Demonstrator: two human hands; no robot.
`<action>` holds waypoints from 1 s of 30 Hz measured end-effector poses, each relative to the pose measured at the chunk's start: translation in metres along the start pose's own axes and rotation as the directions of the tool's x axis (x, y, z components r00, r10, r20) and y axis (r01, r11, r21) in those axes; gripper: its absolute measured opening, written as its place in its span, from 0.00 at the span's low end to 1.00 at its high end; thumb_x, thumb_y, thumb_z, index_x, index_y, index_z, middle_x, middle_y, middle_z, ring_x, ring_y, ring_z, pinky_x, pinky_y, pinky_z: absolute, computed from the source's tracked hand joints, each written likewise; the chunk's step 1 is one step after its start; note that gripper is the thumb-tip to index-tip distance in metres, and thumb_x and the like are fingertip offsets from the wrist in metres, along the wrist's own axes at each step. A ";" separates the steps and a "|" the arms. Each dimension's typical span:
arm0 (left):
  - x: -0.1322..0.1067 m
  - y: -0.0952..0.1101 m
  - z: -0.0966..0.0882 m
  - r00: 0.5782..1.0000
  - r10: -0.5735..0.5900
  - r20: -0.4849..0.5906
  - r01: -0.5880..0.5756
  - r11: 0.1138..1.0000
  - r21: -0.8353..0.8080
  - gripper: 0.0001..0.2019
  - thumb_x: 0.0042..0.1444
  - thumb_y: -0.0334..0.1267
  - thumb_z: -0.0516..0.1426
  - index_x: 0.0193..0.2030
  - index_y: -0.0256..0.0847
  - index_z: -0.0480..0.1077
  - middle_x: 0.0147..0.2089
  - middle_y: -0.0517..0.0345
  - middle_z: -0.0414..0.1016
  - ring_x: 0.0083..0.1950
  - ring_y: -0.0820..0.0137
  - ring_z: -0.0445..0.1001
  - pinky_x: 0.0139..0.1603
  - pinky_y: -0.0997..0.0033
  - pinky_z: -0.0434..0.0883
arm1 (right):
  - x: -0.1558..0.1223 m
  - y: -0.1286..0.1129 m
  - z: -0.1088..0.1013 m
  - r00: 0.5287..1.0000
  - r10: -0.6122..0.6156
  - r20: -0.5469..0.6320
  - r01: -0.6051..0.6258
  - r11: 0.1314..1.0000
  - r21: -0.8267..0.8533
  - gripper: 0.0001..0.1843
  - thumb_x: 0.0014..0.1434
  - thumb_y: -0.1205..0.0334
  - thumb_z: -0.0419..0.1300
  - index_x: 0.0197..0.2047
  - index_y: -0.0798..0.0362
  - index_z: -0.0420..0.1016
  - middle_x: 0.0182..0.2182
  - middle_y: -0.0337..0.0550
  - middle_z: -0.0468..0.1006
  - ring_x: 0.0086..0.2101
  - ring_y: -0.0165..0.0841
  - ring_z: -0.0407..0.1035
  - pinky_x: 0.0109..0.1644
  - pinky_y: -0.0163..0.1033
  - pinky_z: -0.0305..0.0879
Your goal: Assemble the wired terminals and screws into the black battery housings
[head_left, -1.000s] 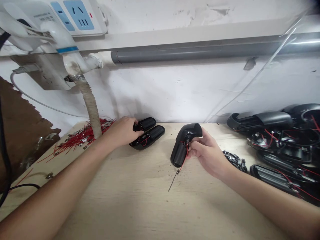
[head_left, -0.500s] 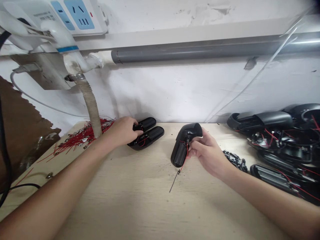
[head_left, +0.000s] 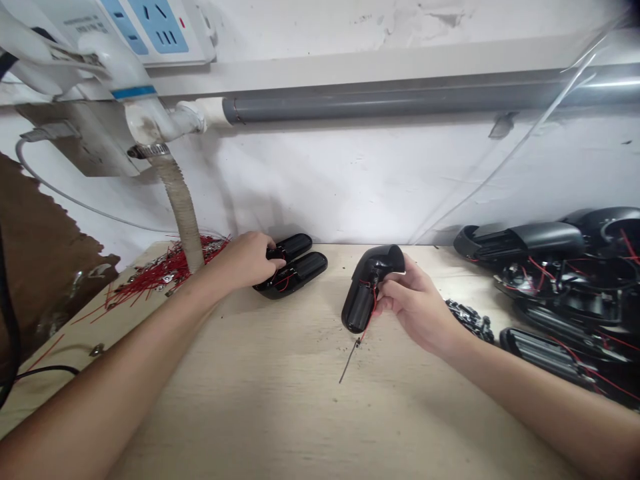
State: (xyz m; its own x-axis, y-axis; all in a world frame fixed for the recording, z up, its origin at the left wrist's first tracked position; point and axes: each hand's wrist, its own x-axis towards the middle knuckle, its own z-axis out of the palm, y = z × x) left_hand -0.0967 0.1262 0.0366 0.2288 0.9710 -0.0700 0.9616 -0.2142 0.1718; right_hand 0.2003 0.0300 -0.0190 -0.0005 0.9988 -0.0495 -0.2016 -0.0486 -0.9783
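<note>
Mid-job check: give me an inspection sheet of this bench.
surface: pale wooden board.
job's things: one black plastic housing, two more black plastic housings side by side.
clutter: red-wired terminals heaped left; more housings piled right.
hands: right hand grips the first housing; left hand rests on the pair.
cables: red wire on the held housing; thin dark lead below it.
surroundings: power strip, grey pipe, ribbed hose, white wall.

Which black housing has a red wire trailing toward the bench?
The single housing in the right hand; its red wire runs down from it. The pair under the left hand show wires only inside.
</note>
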 end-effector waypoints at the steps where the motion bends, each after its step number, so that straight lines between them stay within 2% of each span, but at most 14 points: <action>1: 0.000 0.000 0.000 1.000 0.002 0.003 -0.002 1.000 0.001 0.24 0.60 0.53 0.61 0.57 0.41 0.81 0.56 0.44 0.84 0.57 0.52 0.82 0.54 0.61 0.75 | 0.000 0.000 0.000 1.000 -0.002 0.002 0.002 1.000 0.000 0.23 0.48 0.62 0.67 0.48 0.50 0.69 0.28 0.35 0.78 0.25 0.32 0.74 0.28 0.39 0.76; 7: 0.000 0.001 0.001 1.000 0.003 -0.008 -0.003 1.000 0.031 0.25 0.60 0.52 0.61 0.59 0.40 0.80 0.57 0.45 0.84 0.57 0.52 0.82 0.53 0.61 0.74 | 0.000 0.000 0.000 1.000 0.017 0.006 -0.017 1.000 0.009 0.25 0.46 0.63 0.67 0.49 0.51 0.68 0.27 0.34 0.77 0.25 0.31 0.74 0.28 0.38 0.76; 13: -0.003 0.002 -0.003 0.999 -0.006 -0.032 0.007 0.999 0.053 0.23 0.59 0.53 0.61 0.55 0.41 0.80 0.56 0.44 0.84 0.56 0.49 0.81 0.50 0.57 0.74 | 0.001 0.000 0.001 1.000 0.015 0.006 -0.016 0.999 0.032 0.28 0.46 0.64 0.67 0.52 0.51 0.68 0.25 0.31 0.75 0.24 0.30 0.73 0.28 0.37 0.76; 16: -0.006 0.004 -0.005 0.999 -0.002 -0.042 0.003 0.999 0.040 0.26 0.60 0.54 0.60 0.59 0.40 0.77 0.59 0.44 0.82 0.59 0.50 0.80 0.54 0.57 0.74 | 0.002 0.001 0.001 1.000 0.017 0.007 -0.017 0.999 0.044 0.29 0.46 0.65 0.67 0.52 0.51 0.67 0.26 0.31 0.76 0.24 0.30 0.73 0.28 0.37 0.77; 19: -0.010 0.010 -0.008 0.989 0.017 -0.144 -0.012 0.999 0.037 0.27 0.63 0.55 0.58 0.59 0.37 0.76 0.61 0.41 0.79 0.61 0.50 0.77 0.57 0.55 0.73 | 0.003 0.001 0.000 1.000 0.022 0.018 -0.023 0.998 0.063 0.29 0.47 0.64 0.68 0.52 0.51 0.66 0.28 0.33 0.78 0.25 0.30 0.74 0.29 0.38 0.78; 22: -0.018 0.020 -0.014 0.960 0.086 -0.265 -0.071 0.995 0.066 0.22 0.62 0.55 0.59 0.52 0.41 0.77 0.55 0.44 0.79 0.55 0.51 0.78 0.53 0.54 0.72 | 0.003 0.002 0.000 1.000 0.019 0.015 -0.020 0.996 0.082 0.27 0.48 0.64 0.69 0.50 0.51 0.65 0.28 0.33 0.78 0.26 0.30 0.74 0.29 0.38 0.78; 24: -0.024 0.025 -0.019 0.967 0.163 -0.196 -0.150 0.986 0.076 0.20 0.61 0.57 0.60 0.48 0.45 0.79 0.50 0.51 0.81 0.50 0.54 0.78 0.48 0.56 0.71 | 0.003 0.003 0.000 1.000 0.018 0.011 -0.019 0.996 0.086 0.27 0.48 0.65 0.68 0.51 0.51 0.65 0.29 0.33 0.77 0.26 0.30 0.74 0.29 0.38 0.78; 26: -0.030 0.027 -0.022 0.969 0.245 -0.040 -0.241 0.967 0.078 0.22 0.57 0.61 0.63 0.49 0.48 0.80 0.49 0.54 0.81 0.49 0.55 0.78 0.46 0.57 0.70 | 0.003 0.003 -0.001 1.000 0.020 0.012 -0.021 0.996 0.084 0.28 0.48 0.65 0.68 0.52 0.50 0.65 0.29 0.33 0.77 0.26 0.30 0.73 0.30 0.38 0.78; 28: -0.033 0.027 -0.022 0.953 0.296 0.068 -0.302 0.947 0.105 0.27 0.52 0.64 0.66 0.52 0.51 0.81 0.53 0.54 0.81 0.54 0.51 0.76 0.50 0.54 0.70 | 0.003 0.003 -0.001 1.000 0.020 0.013 -0.021 0.997 0.079 0.27 0.48 0.65 0.68 0.52 0.50 0.66 0.29 0.34 0.78 0.26 0.30 0.73 0.30 0.38 0.78; 30: -0.034 0.027 -0.020 0.947 0.307 0.094 -0.319 0.936 0.150 0.30 0.49 0.63 0.68 0.55 0.51 0.80 0.57 0.53 0.80 0.61 0.48 0.74 0.55 0.51 0.68 | 0.003 0.003 -0.001 1.000 0.016 0.016 -0.017 0.997 0.077 0.27 0.48 0.65 0.68 0.51 0.50 0.65 0.29 0.34 0.78 0.26 0.30 0.74 0.29 0.38 0.78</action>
State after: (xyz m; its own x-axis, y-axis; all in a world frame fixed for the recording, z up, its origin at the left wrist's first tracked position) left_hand -0.0817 0.0896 0.0632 0.5265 0.8436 -0.1055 0.8498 -0.5259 0.0360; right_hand 0.2010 0.0325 -0.0227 -0.0194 0.9979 -0.0615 -0.2768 -0.0644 -0.9588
